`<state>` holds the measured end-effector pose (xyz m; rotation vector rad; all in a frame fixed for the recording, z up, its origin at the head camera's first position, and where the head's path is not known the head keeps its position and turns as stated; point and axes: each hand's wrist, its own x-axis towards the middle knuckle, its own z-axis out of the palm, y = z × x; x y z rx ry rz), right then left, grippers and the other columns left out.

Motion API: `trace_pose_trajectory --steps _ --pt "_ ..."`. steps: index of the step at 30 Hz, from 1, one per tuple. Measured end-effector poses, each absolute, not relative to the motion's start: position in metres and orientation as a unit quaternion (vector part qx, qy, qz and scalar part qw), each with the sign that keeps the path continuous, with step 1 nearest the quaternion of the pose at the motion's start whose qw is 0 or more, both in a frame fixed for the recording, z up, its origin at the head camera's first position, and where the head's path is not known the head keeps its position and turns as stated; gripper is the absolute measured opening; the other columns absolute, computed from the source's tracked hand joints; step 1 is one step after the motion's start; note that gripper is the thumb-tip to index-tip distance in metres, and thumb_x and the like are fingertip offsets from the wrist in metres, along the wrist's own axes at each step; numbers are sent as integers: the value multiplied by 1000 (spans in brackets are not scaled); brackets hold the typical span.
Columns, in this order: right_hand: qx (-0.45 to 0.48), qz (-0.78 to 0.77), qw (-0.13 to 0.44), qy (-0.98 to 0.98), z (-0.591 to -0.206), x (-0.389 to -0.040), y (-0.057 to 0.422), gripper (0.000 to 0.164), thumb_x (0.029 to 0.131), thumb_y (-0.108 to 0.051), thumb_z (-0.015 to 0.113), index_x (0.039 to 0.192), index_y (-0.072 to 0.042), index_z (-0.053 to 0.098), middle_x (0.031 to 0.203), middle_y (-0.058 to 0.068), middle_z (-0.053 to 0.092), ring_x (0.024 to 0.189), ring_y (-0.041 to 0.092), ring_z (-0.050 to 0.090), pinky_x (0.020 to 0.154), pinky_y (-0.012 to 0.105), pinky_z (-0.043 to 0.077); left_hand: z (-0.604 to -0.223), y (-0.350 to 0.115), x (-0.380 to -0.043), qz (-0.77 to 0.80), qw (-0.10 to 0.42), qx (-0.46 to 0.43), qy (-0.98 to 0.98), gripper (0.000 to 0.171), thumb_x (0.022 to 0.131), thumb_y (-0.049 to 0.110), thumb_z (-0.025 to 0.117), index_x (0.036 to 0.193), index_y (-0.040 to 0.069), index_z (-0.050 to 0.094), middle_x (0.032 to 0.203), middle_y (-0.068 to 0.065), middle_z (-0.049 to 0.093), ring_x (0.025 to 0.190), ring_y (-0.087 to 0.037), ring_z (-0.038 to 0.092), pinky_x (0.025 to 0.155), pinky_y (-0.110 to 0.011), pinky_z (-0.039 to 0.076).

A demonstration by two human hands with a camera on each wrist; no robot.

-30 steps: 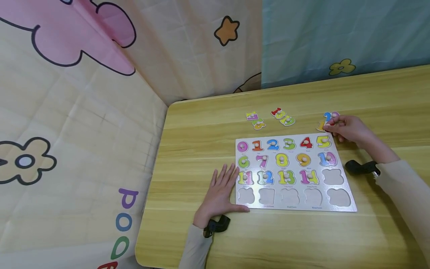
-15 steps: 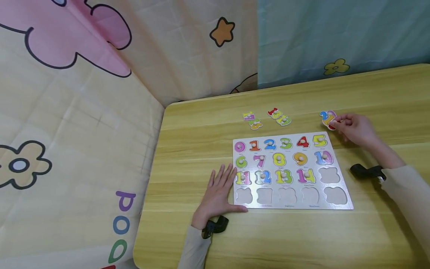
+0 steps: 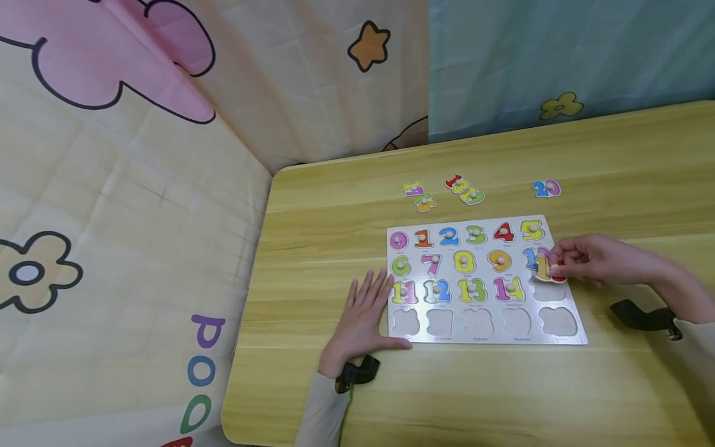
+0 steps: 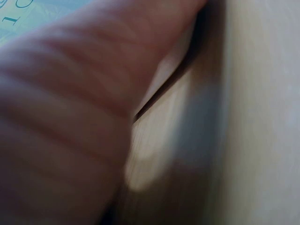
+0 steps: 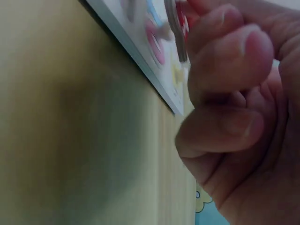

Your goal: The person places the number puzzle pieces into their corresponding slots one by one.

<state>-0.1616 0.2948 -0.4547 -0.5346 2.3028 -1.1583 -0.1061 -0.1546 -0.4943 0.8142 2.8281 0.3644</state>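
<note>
A white number puzzle board (image 3: 486,302) lies on the table, with knobbed number pieces seated in its upper rows. Over its right side my right hand (image 3: 594,259) pinches a number puzzle piece (image 3: 543,269) with an orange 1 and a red digit mostly covered by the fingers. The piece is tilted and overlaps the 10 and the vacant recess below it. In the right wrist view, the held piece (image 5: 176,30) shows edge-on above the board. My left hand (image 3: 360,318) lies flat with fingers spread, touching the board's left edge. Its wrist view is blurred.
Behind the board lie loose number pieces: a 20 (image 3: 546,188) at right, an 18 (image 3: 457,184) beside a 19 (image 3: 472,196), and a 17 (image 3: 414,189) next to another piece (image 3: 424,202). Several recesses in the front row are vacant. Curtains hang behind the table (image 3: 313,248).
My right hand lifted the orange-and-red number piece from beside the 20 and carried it toward me, over the board's right side. My left hand has stayed at the board's edge.
</note>
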Motion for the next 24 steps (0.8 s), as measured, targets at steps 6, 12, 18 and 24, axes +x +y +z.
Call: trace_pose_trajectory --steps 6,12,18,24 --pt "-220 -447 299 814 -465 -150 291 16 91 -15 65 94 -1 57 60 -8 43 41 7 41 33 25 37 -495 -155 -107 123 83 274 950 124 64 73 69 154 15 5 159 -2 -1 143 -22 -10 113 -45 -8" --pt "-188 -465 297 813 -469 -149 287 21 90 -15 67 95 3 57 59 -6 44 41 8 41 33 26 38 -495 -156 -107 126 84 273 950 124 65 73 69 154 15 5 159 -2 -1 143 -22 -9 113 -45 -8" --pt "-193 -467 307 806 -468 -150 286 19 90 -15 66 94 2 59 58 -7 45 41 6 43 34 26 40 -495 -156 -107 125 84 273 950 124 64 74 68 154 15 5 159 -2 0 143 -22 -9 113 -45 -7" --pt "-237 -425 311 817 -463 -155 285 6 90 -13 66 89 -10 61 58 -9 44 42 5 42 34 25 39 -495 -156 -106 129 81 274 950 124 64 74 69 154 15 5 159 -2 -1 143 -23 -9 113 -46 -7"
